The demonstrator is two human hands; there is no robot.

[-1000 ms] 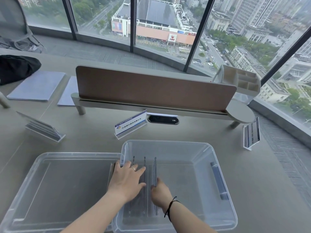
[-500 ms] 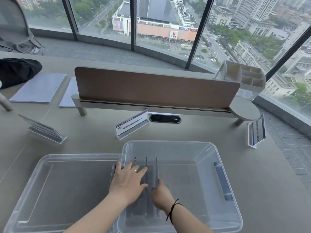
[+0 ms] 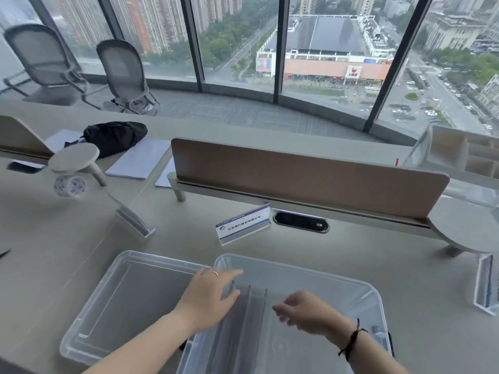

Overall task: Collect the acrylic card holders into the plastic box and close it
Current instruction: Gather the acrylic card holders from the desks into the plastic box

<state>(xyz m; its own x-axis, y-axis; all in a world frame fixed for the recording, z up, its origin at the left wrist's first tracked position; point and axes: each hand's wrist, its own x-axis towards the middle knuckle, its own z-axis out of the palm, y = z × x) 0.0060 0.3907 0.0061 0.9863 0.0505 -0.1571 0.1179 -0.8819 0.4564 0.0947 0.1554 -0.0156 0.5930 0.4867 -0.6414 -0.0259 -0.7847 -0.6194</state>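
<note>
A clear plastic box [image 3: 359, 286] stands in front of me with several acrylic card holders [image 3: 251, 311] upright inside it at its left side. Its clear lid [image 3: 113, 306] lies flat on the desk to the left. My left hand [image 3: 209, 295] hovers over the box's left rim, fingers spread, holding nothing. My right hand [image 3: 305, 311] is lifted above the box, fingers loosely curled and empty. On the desk stand a card holder with a blue-and-white card [image 3: 243, 224], a bare card holder [image 3: 132, 218] to the left, and another card holder [image 3: 487, 283] at the right.
A brown desk divider [image 3: 305, 176] on a grey rail runs behind the box, with a black cable port [image 3: 301, 222] below it. Papers [image 3: 140, 161], a black bag [image 3: 114, 137], a tape roll [image 3: 69, 185] lie at the back left. A white organiser [image 3: 467, 155] sits back right.
Both hands have lifted off the card holders in the box and moved apart. My head has tilted up and turned left, showing more of the window and two chairs.
</note>
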